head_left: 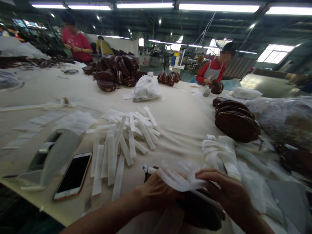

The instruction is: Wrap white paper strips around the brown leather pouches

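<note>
A dark brown leather bag (202,209) lies at the table's near edge, partly hidden by my hands. Over its top bunches a thin sheet of white tissue paper (182,178). My left hand (159,190) is closed on the bag's left part, and the paper covers some of its fingers. From the other side, my right hand (226,190) pinches the paper's right edge between fingers and thumb. White paper strips (126,136) lie in a loose heap ahead and to the left. Folded white strips (218,151) sit just beyond my right hand.
A phone (73,175) and a tape dispenser (46,152) lie at left. Brown bags are stacked (236,120) at right beside a plastic-wrapped bundle (285,120). More bags (117,70) and a white plastic bag (146,87) stand farther back. A co-worker (212,71) handles a bag across the table.
</note>
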Demonstrator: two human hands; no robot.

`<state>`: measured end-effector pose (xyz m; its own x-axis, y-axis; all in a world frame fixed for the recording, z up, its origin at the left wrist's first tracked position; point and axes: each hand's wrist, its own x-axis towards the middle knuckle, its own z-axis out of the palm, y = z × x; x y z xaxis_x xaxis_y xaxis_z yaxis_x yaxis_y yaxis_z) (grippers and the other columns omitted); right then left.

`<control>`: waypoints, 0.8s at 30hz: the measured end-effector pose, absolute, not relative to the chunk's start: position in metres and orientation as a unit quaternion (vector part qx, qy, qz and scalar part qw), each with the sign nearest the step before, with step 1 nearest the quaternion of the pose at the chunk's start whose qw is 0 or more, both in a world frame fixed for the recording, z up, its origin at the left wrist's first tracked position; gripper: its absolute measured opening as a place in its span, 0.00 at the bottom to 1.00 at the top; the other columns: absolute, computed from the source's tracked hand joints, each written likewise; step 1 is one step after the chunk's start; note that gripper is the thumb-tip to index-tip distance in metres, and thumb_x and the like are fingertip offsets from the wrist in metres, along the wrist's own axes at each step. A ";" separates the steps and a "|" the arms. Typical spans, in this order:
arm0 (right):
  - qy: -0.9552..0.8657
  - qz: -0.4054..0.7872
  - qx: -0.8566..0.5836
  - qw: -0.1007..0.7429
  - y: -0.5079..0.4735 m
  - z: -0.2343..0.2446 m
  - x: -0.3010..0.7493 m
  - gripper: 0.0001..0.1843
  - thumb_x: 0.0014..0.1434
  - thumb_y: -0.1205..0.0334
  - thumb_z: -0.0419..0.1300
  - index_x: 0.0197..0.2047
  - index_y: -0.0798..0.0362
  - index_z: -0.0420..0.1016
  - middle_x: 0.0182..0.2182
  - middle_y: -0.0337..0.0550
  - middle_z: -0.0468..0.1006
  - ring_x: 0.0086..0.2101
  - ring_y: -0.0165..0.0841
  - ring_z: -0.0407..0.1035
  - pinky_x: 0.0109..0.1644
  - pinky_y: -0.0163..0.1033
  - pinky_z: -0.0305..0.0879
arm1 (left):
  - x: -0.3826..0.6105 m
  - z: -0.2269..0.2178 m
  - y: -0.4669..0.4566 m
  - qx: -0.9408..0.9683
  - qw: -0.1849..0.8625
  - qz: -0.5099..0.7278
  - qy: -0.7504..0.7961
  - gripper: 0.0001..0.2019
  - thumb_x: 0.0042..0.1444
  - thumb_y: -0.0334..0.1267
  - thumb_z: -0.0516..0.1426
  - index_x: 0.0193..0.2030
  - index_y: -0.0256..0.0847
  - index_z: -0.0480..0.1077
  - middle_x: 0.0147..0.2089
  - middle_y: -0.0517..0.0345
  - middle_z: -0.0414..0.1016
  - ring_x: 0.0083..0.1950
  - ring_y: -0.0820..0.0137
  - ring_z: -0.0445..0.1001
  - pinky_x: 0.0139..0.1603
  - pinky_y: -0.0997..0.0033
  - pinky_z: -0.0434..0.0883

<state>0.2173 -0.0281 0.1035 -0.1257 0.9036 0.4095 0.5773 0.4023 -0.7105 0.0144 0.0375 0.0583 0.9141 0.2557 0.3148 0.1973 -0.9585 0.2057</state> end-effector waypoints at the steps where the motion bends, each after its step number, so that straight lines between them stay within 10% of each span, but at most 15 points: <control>1: -0.712 0.213 -0.515 0.428 -0.030 0.103 0.218 0.07 0.59 0.60 0.58 0.35 0.46 0.79 0.32 0.41 0.81 0.33 0.32 0.77 0.37 0.30 0.73 | 0.013 0.055 0.037 0.968 0.083 0.201 0.123 0.07 0.64 0.39 0.52 0.42 0.37 0.62 0.38 0.57 0.72 0.34 0.68 0.71 0.34 0.67 0.67; 12: -0.736 0.277 -0.525 0.326 -0.033 0.092 0.225 0.25 0.48 0.57 0.67 0.50 0.46 0.75 0.48 0.50 0.76 0.47 0.42 0.73 0.49 0.40 0.71 | 0.010 0.041 0.036 0.950 0.027 0.280 0.135 0.31 0.66 0.34 0.41 0.65 0.18 0.26 0.38 0.46 0.73 0.34 0.63 0.72 0.32 0.63 0.69; 16: -0.736 0.298 -0.512 0.328 -0.037 0.099 0.218 0.30 0.48 0.57 0.66 0.56 0.44 0.70 0.54 0.50 0.72 0.51 0.45 0.69 0.51 0.43 0.71 | 0.010 0.040 0.035 0.951 0.025 0.273 0.144 0.37 0.67 0.47 0.44 0.65 0.19 0.27 0.38 0.47 0.73 0.35 0.62 0.72 0.34 0.62 0.70; 24: -0.775 0.223 -0.550 0.215 -0.040 0.093 0.210 0.35 0.48 0.59 0.65 0.59 0.55 0.66 0.56 0.58 0.69 0.54 0.44 0.67 0.53 0.45 0.69 | 0.009 0.043 0.035 0.933 0.021 0.326 0.150 0.23 0.64 0.30 0.40 0.63 0.20 0.42 0.38 0.48 0.73 0.35 0.65 0.72 0.35 0.64 0.69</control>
<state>0.2104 -0.0401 0.0926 -0.3023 0.9492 0.0880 0.7568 0.2951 -0.5833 0.0095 0.0345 0.0429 0.7431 0.2933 0.6014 0.2656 -0.9543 0.1373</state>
